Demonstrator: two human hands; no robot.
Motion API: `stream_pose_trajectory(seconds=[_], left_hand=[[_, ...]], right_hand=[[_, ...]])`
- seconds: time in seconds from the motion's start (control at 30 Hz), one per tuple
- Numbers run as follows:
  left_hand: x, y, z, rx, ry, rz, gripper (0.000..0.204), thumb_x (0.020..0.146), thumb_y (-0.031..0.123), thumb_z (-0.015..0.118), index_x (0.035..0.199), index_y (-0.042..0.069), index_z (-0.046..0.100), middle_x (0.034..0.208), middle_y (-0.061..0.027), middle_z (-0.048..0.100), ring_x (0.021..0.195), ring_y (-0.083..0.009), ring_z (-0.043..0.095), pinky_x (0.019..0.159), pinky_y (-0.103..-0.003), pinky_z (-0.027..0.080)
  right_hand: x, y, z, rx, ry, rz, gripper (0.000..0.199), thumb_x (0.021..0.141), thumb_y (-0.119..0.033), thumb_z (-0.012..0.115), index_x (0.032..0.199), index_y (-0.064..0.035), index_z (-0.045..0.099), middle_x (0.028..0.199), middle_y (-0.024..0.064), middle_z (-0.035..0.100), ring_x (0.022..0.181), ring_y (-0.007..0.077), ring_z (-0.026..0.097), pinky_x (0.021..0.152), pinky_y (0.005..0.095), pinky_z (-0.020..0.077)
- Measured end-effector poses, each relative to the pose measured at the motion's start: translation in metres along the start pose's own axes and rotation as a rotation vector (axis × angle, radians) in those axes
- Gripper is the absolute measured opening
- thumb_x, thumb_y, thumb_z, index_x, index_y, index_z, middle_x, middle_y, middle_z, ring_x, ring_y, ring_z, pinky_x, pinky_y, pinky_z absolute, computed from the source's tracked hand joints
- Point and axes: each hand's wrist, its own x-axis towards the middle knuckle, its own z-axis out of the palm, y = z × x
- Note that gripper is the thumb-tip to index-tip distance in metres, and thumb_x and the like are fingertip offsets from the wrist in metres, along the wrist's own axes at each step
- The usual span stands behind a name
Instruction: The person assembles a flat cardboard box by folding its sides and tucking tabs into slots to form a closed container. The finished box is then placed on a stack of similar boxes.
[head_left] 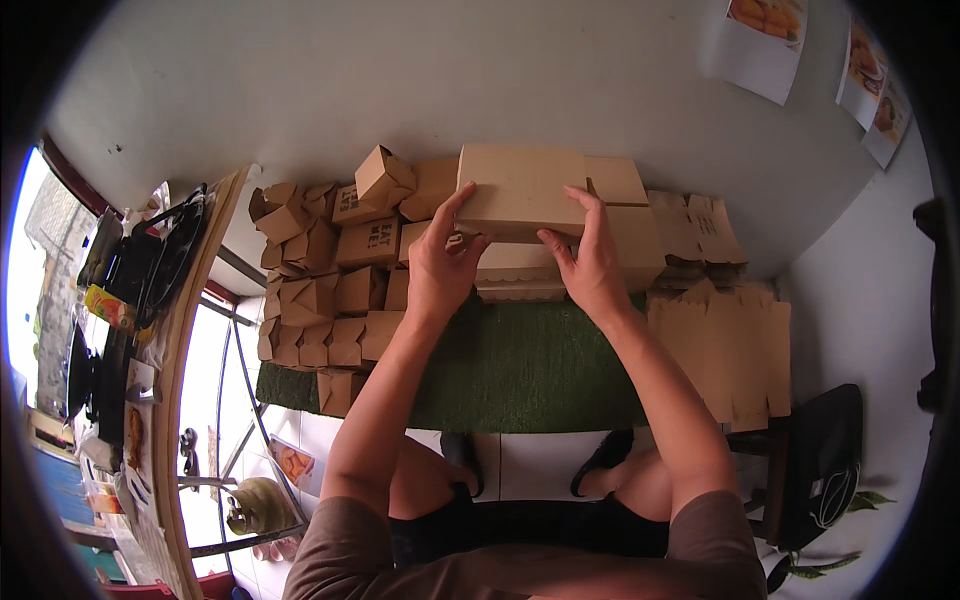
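Between my two hands is a closed brown cardboard box (522, 185), at the far side of a table covered in green turf-like cloth (530, 365). My left hand (445, 265) grips its left end, thumb at the near lower edge and fingers along the side. At the right end, my right hand (592, 255) holds it the same way. Just below and behind are other closed boxes (632, 235) of the same kind; whether the held box rests on them I cannot tell. Small folded food boxes (305, 300) are piled left of my left hand.
Flat unfolded cardboard blanks (720, 350) lie on the table's right end, with more stacked blanks (695, 225) behind. A wall rises behind the table. On the left stands a wooden shelf (205, 300) with black pans, and a gas cylinder (258, 505). A black bag (825, 460) is at the right.
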Motion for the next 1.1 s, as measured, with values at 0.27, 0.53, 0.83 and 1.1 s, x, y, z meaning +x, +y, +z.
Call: stream_pose_trajectory(seconds=[0.27,0.53,0.83,1.1], left_hand=[[0.064,-0.053,0.027,0.141,-0.016,0.061,0.073,0.099,-0.007,0.08,0.165,0.017,0.06,0.13,-0.0257,0.08,0.104,-0.0405,0.083,0.085,-0.049,0.067],[0.085,-0.071,0.037,0.261,-0.01,0.053,0.074,0.098,-0.006,0.08,0.165,0.019,0.06,0.117,-0.0263,0.08,0.093,-0.0446,0.079,0.081,-0.055,0.059],[0.087,-0.078,0.036,0.549,-0.115,0.057,0.074,0.102,0.003,0.078,0.17,0.023,0.057,0.125,-0.0293,0.079,0.113,-0.0473,0.079,0.096,-0.057,0.064],[0.079,-0.067,0.036,0.668,-0.062,0.08,0.075,0.104,0.009,0.08,0.173,0.025,0.056,0.123,-0.0267,0.08,0.108,-0.0441,0.079,0.095,-0.055,0.063]], right_hand=[[0.054,0.064,0.03,-0.041,0.007,-0.009,0.058,0.111,-0.022,0.08,0.159,-0.0103,0.051,0.156,0.0327,0.049,0.154,0.0549,0.048,0.117,0.0609,0.057],[0.075,0.089,0.046,-0.079,-0.014,0.034,0.056,0.107,-0.015,0.085,0.154,-0.0125,0.054,0.153,0.022,0.047,0.133,0.0438,0.065,0.106,0.0549,0.062],[0.076,0.096,0.054,-0.043,-0.089,0.128,0.056,0.106,-0.016,0.086,0.151,-0.0184,0.054,0.152,0.0167,0.046,0.132,0.039,0.066,0.1,0.05,0.0671],[0.073,0.091,0.05,-0.085,-0.11,0.016,0.066,0.102,-0.013,0.089,0.155,-0.0168,0.05,0.161,0.0296,0.041,0.143,0.0484,0.055,0.102,0.0573,0.0622]])
